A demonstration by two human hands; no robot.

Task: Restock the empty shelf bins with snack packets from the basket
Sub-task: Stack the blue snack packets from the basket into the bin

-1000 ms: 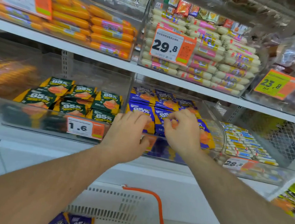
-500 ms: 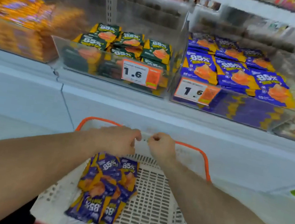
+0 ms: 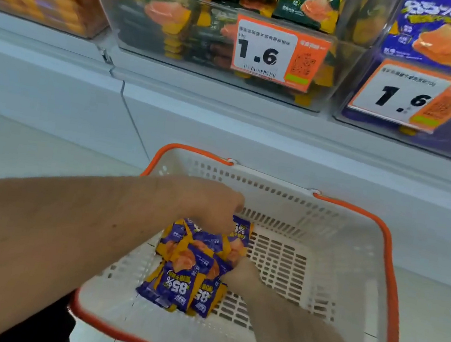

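Shop shelving fills the far side: clear rigid bins on a white shelf (image 3: 253,123), each with an orange-and-white price card (image 3: 278,53) clipped to the front. Centre bin (image 3: 161,35) holds green packets (image 3: 304,4); right bin (image 3: 351,81) holds purple packets, already well stocked at the front. Near the viewer sits a white perforated plastic basket (image 3: 323,239) with orange handles, hard-walled and slotted across the floor. Remaining stock, a loose pile of purple packets (image 3: 192,266), lies at the basket's left side. Packets are small, flat, glossy film pouches with yellow edges, slippery and lying overlapped at odd angles. Left hand (image 3: 208,205) reaches down over the far end of the pile, fingers curled onto a packet's top edge; whether the pinch is fully made cannot be told. Right hand (image 3: 240,272) presses in at the pile's right edge, fingers tucked out of sight under the packets, so its grip cannot be told. Risks, as judged: smooth film may let packets slide out of a gathered bunch and drop to the floor during the lift to the shelf; a corner could catch in the basket slots; a hurried placement could land purple stock in the green bin, since the two sit just beside each other; an overfilled front row could spill over the bin's low lip.
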